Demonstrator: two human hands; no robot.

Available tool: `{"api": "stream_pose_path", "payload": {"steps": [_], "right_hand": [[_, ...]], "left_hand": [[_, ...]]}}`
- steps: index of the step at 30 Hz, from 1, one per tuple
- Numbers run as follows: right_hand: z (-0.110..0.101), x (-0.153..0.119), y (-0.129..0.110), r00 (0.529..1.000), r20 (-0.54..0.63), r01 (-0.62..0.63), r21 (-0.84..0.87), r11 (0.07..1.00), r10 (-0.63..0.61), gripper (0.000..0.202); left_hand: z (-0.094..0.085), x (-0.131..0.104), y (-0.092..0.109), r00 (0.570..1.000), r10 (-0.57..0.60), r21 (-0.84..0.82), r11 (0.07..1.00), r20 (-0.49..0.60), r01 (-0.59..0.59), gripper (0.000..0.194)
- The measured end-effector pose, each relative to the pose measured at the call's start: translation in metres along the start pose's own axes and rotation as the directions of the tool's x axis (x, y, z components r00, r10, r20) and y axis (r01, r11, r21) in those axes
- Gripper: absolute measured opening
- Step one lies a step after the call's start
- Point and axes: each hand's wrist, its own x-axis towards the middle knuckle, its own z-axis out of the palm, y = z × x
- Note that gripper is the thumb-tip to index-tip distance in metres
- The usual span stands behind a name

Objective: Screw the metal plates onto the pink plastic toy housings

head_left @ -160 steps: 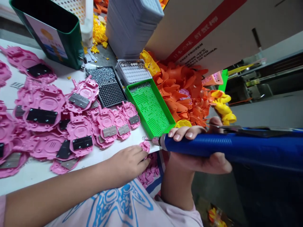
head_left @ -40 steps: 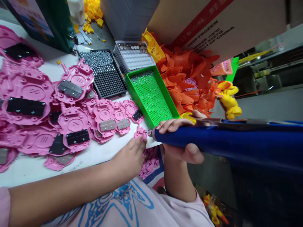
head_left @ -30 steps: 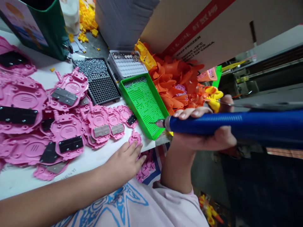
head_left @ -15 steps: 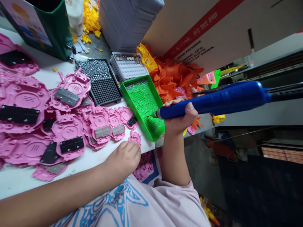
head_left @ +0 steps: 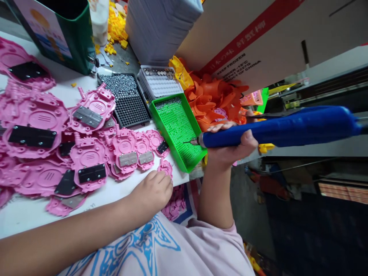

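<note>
My right hand [head_left: 230,147] is wrapped round a blue electric screwdriver [head_left: 276,126]. The screwdriver lies nearly level, its thin bit pointing left over a green perforated tray [head_left: 175,132]; I cannot tell whether a screw is on the tip. At the table's front edge, my left hand [head_left: 155,190] has its fingers curled on a small pink plastic part [head_left: 166,167], most of which the fingers hide. To the left are pink plastic housings [head_left: 89,157] with black or grey screwed-on covers [head_left: 92,173], some stacked on one another.
A black perforated tray [head_left: 129,103] of screws and a clear tray [head_left: 158,82] stand behind. Orange plastic parts [head_left: 205,101] are heaped by a large carton [head_left: 230,42]. A green container [head_left: 69,34] and yellow pieces [head_left: 117,23] are at the back.
The screwdriver and my right hand have shifted right, the bit still over the green tray. My left hand has hardly moved. The whole view has drifted slightly.
</note>
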Motion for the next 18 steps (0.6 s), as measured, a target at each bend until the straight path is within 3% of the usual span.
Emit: {"api": "stream_pose_path", "payload": {"steps": [3,5,11,18], "right_hand": [[0.002,-0.008,-0.016,0.989,0.03,0.142,0.087,0.986,-0.145,0.026],[0.004,-0.018,-0.025,0.981,0.072,0.173,0.113,0.978,-0.182,0.022],[0.006,-0.051,-0.025,0.973,0.189,0.112,0.102,0.989,-0.129,0.028],[0.006,-0.058,-0.012,0.961,0.252,0.068,0.175,0.982,-0.111,0.027]], "left_hand": [[0.0,-0.001,0.001,1.0,0.006,-0.006,1.0,0.011,-0.006,0.015],[0.0,-0.001,0.001,1.0,0.008,-0.008,1.0,0.014,-0.007,0.015],[0.001,-0.001,0.001,1.0,0.019,0.013,1.0,0.001,-0.019,0.013],[0.001,-0.001,0.002,1.0,0.005,0.01,1.0,0.006,-0.005,0.014]]}}
